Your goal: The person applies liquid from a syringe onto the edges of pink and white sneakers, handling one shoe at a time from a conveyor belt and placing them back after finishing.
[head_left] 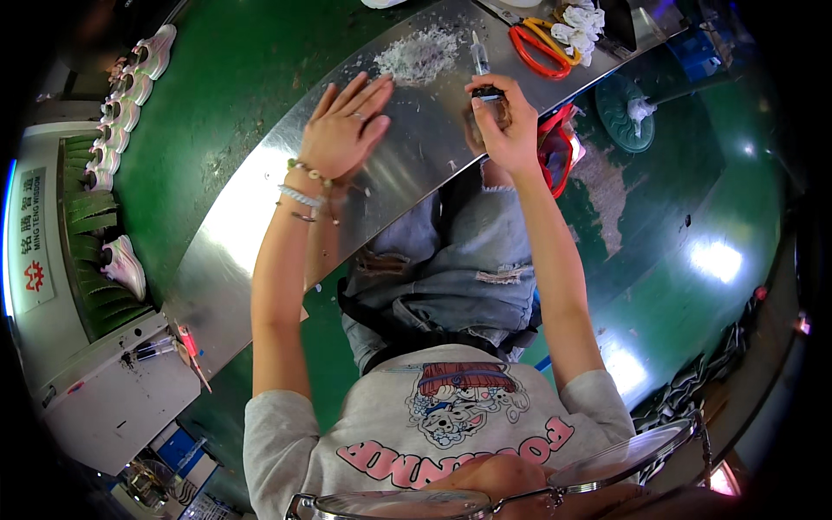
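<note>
Up on the steel desk [260,225], the right hand [507,130] has its fingers [485,108] curled shut around the dark lower end of a syringe-like tube [479,56]. The tube is clear and slim, and its long axis runs almost straight away from the person, tip pointing toward the far edge of the desk. So the tube lies above and just beyond the right fingertips, with the held end under the thumb and forefinger.

The left hand [342,130] rests flat on the steel, palm down, fingers spread wide and holding nothing. It sits well to the left of the tube, so the right hand is plainly the nearer one. Beaded bracelets [303,186] circle the left wrist.

Between the two hands, a little farther out, lies a heap of pale shavings [420,52], just left of the tube's tip and nearly touching it. To the right of the tube lie orange-handled scissors [542,43], and beyond them a bunch of white scraps [576,24]. Something red [559,147] hangs off the near edge of the desk below the right hand; what it is cannot be told.

Off to the far left, white and pink shoes [130,78] stand in a row along a green belt [91,251].
</note>
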The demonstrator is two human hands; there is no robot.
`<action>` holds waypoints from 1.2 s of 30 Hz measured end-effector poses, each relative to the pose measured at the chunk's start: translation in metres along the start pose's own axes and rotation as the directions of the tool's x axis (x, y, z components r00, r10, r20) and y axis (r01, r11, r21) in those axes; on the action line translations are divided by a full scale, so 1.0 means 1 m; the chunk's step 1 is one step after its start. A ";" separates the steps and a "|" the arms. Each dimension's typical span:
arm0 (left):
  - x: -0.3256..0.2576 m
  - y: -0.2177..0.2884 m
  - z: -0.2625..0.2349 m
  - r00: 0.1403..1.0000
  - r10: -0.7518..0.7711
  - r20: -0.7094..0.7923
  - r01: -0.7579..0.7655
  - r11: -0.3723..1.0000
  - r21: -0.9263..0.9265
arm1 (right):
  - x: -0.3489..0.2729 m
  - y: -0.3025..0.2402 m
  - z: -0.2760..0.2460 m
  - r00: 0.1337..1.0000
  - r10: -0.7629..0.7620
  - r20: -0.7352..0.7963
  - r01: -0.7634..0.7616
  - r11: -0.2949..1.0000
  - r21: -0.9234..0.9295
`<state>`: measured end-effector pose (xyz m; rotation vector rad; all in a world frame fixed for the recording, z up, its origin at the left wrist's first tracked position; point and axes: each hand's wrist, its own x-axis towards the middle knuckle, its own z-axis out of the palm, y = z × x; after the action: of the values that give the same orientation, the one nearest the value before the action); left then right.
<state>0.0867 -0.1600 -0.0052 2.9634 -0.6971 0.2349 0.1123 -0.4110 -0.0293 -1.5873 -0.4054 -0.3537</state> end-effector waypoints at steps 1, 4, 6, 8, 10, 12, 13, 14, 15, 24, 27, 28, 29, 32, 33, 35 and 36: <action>-0.005 -0.012 0.002 1.000 0.006 -0.005 -0.006 1.000 -0.002 | 0.000 0.003 -0.001 1.000 -0.004 -0.004 0.004 1.000 -0.005; -0.027 -0.049 0.005 0.988 -0.153 -0.008 0.154 0.988 0.016 | 0.000 0.003 -0.001 1.000 0.004 -0.004 -0.004 1.000 0.009; -0.043 -0.070 0.004 0.884 -0.467 0.037 0.468 0.883 -0.035 | 0.001 0.001 0.001 0.999 -0.044 0.004 0.044 0.998 -0.042; -0.046 -0.066 0.011 0.907 -0.419 -0.022 0.419 0.908 -0.011 | -0.001 0.001 0.002 1.000 -0.023 0.000 0.023 0.999 -0.030; -0.030 -0.037 0.012 0.947 -0.303 -0.110 0.293 0.951 -0.098 | -0.003 -0.001 0.002 1.000 0.022 -0.015 -0.022 1.000 -0.013; -0.010 0.006 0.007 0.987 -0.140 -0.080 0.130 0.984 -0.119 | -0.004 0.002 0.003 1.000 0.009 -0.019 -0.009 1.000 -0.005; -0.003 0.014 0.007 0.986 -0.145 -0.085 0.134 0.983 -0.123 | -0.004 0.004 0.002 0.999 -0.005 -0.033 0.005 1.000 -0.007; 0.001 0.020 0.005 0.989 -0.129 -0.066 0.122 0.988 -0.099 | -0.005 0.002 0.001 0.999 0.039 -0.017 -0.039 0.999 0.004; 0.003 0.022 0.003 0.993 -0.112 -0.047 0.108 0.991 -0.075 | -0.005 0.001 0.001 0.999 0.036 -0.010 -0.036 0.999 0.002; 0.007 -0.021 0.020 0.939 -0.319 -0.129 0.325 0.945 0.026 | -0.003 -0.003 0.002 0.998 0.066 0.013 -0.067 0.998 0.020; 0.011 -0.011 0.025 0.914 -0.363 -0.182 0.376 0.926 0.041 | -0.002 0.001 0.002 0.999 0.033 0.014 -0.033 0.999 -0.012; 0.014 -0.013 0.029 0.910 -0.352 -0.219 0.368 0.929 0.033 | -0.001 0.000 0.001 0.999 0.036 0.016 -0.035 0.999 -0.034; 0.017 -0.017 0.031 0.908 -0.355 -0.223 0.371 0.928 0.032 | -0.001 -0.001 0.001 0.999 0.039 0.020 -0.038 0.998 -0.057; 0.028 -0.029 0.033 0.867 -0.439 -0.235 0.424 0.898 -0.115 | -0.001 -0.003 0.001 0.998 0.050 0.030 -0.049 0.997 -0.056; 0.032 -0.032 0.031 0.844 -0.512 -0.159 0.488 0.857 -0.166 | -0.002 -0.002 0.001 0.998 0.047 0.030 -0.045 0.997 -0.058; 0.037 -0.037 0.030 0.814 -0.575 -0.082 0.550 0.808 -0.211 | -0.002 -0.002 0.002 0.999 0.040 0.020 -0.038 0.996 -0.075; 0.038 -0.039 0.032 0.815 -0.570 -0.104 0.541 0.813 -0.218 | -0.002 -0.003 0.002 0.999 0.036 0.019 -0.034 0.997 -0.076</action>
<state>0.1423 -0.1454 -0.0321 2.7734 0.1827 0.3390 0.1092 -0.4089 -0.0282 -1.6710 -0.3834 -0.3295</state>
